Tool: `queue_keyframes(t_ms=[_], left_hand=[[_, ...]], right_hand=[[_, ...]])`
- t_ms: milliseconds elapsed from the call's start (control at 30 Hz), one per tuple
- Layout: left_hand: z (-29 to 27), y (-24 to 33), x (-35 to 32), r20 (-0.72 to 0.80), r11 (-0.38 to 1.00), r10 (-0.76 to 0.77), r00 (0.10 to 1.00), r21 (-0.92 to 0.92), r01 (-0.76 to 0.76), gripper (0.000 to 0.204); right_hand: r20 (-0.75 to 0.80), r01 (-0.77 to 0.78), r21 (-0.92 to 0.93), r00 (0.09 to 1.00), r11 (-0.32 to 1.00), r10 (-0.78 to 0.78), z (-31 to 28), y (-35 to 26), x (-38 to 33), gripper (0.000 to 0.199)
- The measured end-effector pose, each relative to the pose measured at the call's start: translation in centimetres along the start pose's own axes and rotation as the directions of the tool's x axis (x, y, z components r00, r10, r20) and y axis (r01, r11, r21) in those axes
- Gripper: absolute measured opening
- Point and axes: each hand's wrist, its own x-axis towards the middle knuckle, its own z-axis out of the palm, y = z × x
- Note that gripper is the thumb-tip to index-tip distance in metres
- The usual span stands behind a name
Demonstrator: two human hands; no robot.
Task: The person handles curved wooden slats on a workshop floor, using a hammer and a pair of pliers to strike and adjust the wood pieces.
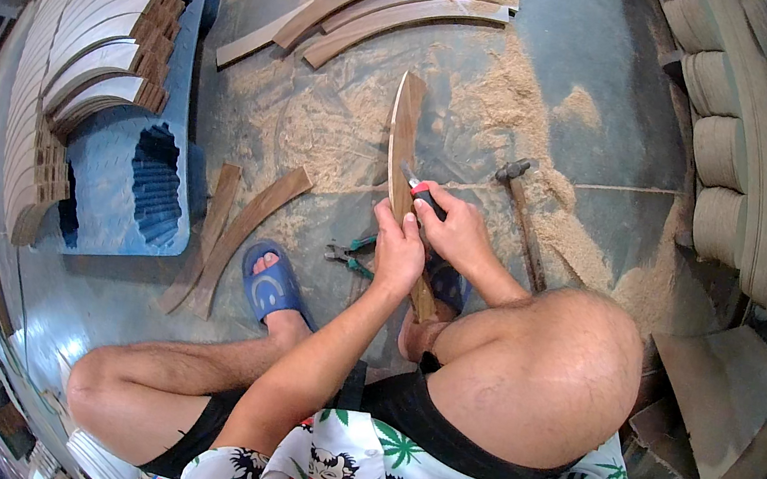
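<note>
My left hand is closed around the lower half of a curved wooden strip, which points away from me between my legs. In my right hand is a hand tool with a red-and-black handle. Its short metal tip meets the strip just beyond my left fingers; I cannot tell whether it is a blade. Left of my left hand, pliers with green handles lie on the floor. A hammer with a wooden handle rests on the floor to the right of my right hand.
Several curved strips lie at the far side, and two more strips are by my left foot. Sawdust covers parts of the floor. Stacked curved pieces stand on a blue pallet; bundled pieces line the right.
</note>
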Motion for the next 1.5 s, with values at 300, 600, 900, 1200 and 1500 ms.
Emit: queue_keyframes(t_ms=[300, 600, 900, 1200, 1500], left_hand=[[0.5, -0.4, -0.1, -0.032, 0.992, 0.076, 0.997, 0.099, -0.073, 0.047], [1.0, 0.6, -0.4, 0.034, 0.998, -0.054, 0.998, -0.008, 0.055, 0.034], [0.5, -1.0, 0.1, -0.003, 0.997, 0.030, 1.000, -0.071, -0.030, 0.037], [0.2, 2.7, -1.1, 0.055, 0.978, -0.129, 0.990, -0.159, 0.136, 0.039], [0.0, 2.5, -1.0, 0.057, 0.982, -0.120, 0.991, -0.142, 0.127, 0.041]], right_hand=[[-0.054, 0.066, -0.203, 0.995, 0.977, -0.078, 0.1, 0.7, -0.1, 0.047], [0.005, -0.036, 0.076, 0.999, 0.996, 0.035, -1.7, 2.5, -0.2, 0.051], [0.012, 0.013, 0.183, 1.000, 0.983, -0.015, 1.0, 1.7, -0.1, 0.051], [0.068, -0.091, 0.186, 0.995, 0.978, 0.079, 0.0, 1.1, -0.1, 0.049], [0.062, -0.056, 0.116, 0.997, 0.992, 0.049, -0.2, 1.7, -0.1, 0.052]])
